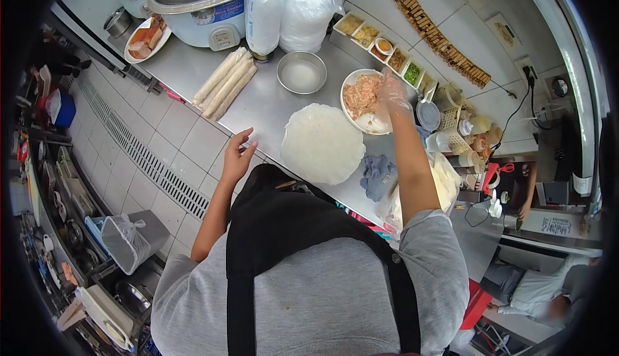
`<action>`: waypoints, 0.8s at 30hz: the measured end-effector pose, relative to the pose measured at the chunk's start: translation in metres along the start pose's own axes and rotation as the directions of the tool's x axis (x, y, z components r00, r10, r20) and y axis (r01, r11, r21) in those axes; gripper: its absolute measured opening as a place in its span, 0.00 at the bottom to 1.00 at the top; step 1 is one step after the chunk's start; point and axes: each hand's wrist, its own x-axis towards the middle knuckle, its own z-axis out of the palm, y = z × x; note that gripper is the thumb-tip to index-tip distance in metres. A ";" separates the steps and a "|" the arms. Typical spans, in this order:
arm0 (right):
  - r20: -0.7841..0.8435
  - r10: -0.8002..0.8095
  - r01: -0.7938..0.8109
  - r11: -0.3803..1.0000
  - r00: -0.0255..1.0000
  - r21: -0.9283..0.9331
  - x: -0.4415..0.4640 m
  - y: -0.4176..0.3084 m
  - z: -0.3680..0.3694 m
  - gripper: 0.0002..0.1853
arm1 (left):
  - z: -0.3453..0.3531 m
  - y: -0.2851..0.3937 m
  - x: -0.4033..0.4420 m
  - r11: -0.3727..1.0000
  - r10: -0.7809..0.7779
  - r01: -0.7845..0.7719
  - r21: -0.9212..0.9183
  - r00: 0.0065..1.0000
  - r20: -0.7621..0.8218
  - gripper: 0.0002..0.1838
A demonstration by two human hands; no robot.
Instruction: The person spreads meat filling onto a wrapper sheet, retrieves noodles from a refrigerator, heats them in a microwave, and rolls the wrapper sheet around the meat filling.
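Observation:
My right hand [393,97], in a clear plastic glove, is at the right side of a white bowl [346,103] of pinkish minced filling [362,95]. Its fingers are too hidden to show whether they grip anything. Bare and empty, my left hand [239,154] hovers off the near table edge with its fingers apart. Between the two hands, a round, pale, thin wrapper sheet [324,143] lies flat on the steel table. Behind it stands a metal bowl [302,72] of whitish liquid. Several pale filled rolls [224,84] lie side by side at the left.
A rice cooker [206,18], plastic bags [312,8] and a plate of meat [147,39] line the back. Right of the bowl are a divided topping tray [396,59] and bottles [480,125]. A crumpled blue-grey cloth [377,177] lies near the front. Another person [538,288] is at lower right.

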 end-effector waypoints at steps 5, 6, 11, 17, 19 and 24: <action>0.017 -0.196 0.196 0.961 0.980 -0.195 0.029 -0.004 0.013 0.23 | -0.002 0.009 0.000 0.999 0.021 -0.022 0.042 0.999 0.031 0.22; 0.162 -0.251 0.293 0.891 0.954 -0.346 0.036 -0.006 0.013 0.24 | -0.002 0.010 -0.001 0.999 0.021 -0.022 0.042 0.999 0.024 0.22; 0.175 -0.340 0.380 0.864 0.924 -0.329 0.051 0.007 0.032 0.18 | -0.003 0.007 -0.012 0.999 0.051 -0.050 0.019 0.998 -0.029 0.22; 0.280 -0.199 0.245 0.959 0.939 -0.142 0.039 0.012 0.012 0.14 | 0.003 -0.003 -0.017 0.997 0.005 -0.008 0.077 0.999 0.038 0.22; 0.088 -0.189 0.190 0.982 0.978 -0.002 0.024 0.016 0.013 0.10 | 0.009 -0.004 -0.013 0.991 0.045 -0.053 0.121 0.997 0.063 0.22; 0.171 -0.273 0.210 0.925 0.947 0.316 0.021 0.049 0.004 0.13 | 0.039 -0.016 0.011 0.899 0.255 -0.297 0.323 0.953 0.165 0.23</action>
